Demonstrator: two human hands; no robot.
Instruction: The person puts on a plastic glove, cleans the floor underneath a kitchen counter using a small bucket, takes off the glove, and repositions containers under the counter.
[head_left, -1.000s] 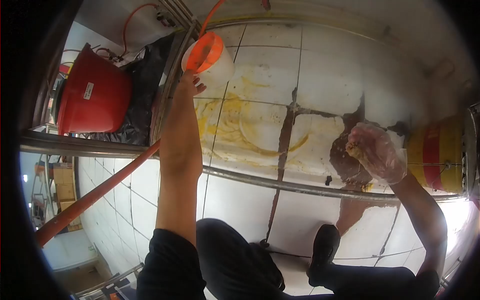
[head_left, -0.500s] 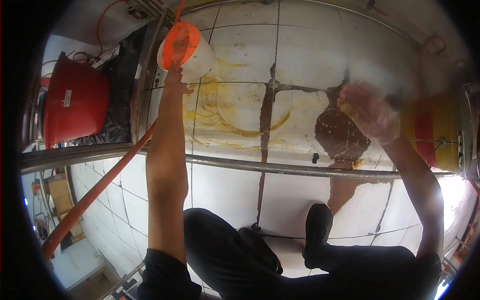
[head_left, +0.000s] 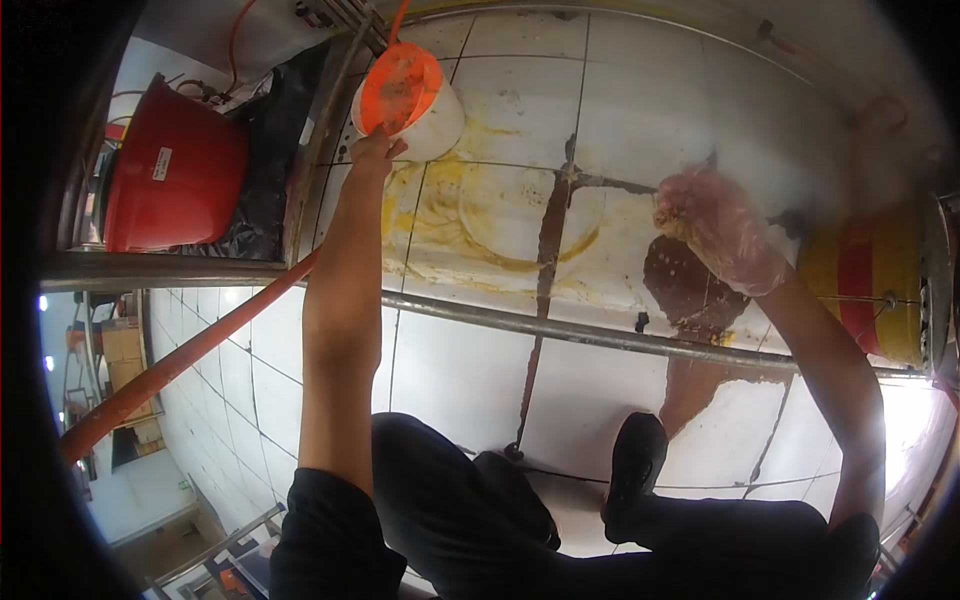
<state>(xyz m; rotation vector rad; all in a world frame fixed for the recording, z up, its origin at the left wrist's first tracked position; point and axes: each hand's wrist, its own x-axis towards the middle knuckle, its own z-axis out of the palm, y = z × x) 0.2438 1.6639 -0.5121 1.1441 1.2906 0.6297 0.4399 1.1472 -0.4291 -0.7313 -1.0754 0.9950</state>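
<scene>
An orange dish-like scoop [head_left: 393, 90], its inside smeared greyish brown, leans at the mouth of a white bucket [head_left: 440, 122] at the upper left. My left hand [head_left: 376, 147] is bare, with its fingers closed on the near edge of this scoop. At the right, my right hand [head_left: 722, 230] wears a thin clear plastic glove and is curled around a yellowish-brown wad [head_left: 668, 222]. I cannot tell what the wad is made of. Below that hand lies a brown patch [head_left: 690, 280] where the white surface is broken away.
Yellow smears [head_left: 440, 225] mark the white tiles. A metal rail [head_left: 560, 328] runs across in front of me. On the left stand a red tub [head_left: 180, 175] and an orange hose [head_left: 190, 355]; a yellow drum [head_left: 870, 270] with a red band is at the right.
The view has turned slightly, so the bucket and tub sit further right. My left hand remains at the scoop; my right hand remains over the brown patch, with the wad showing more clearly.
</scene>
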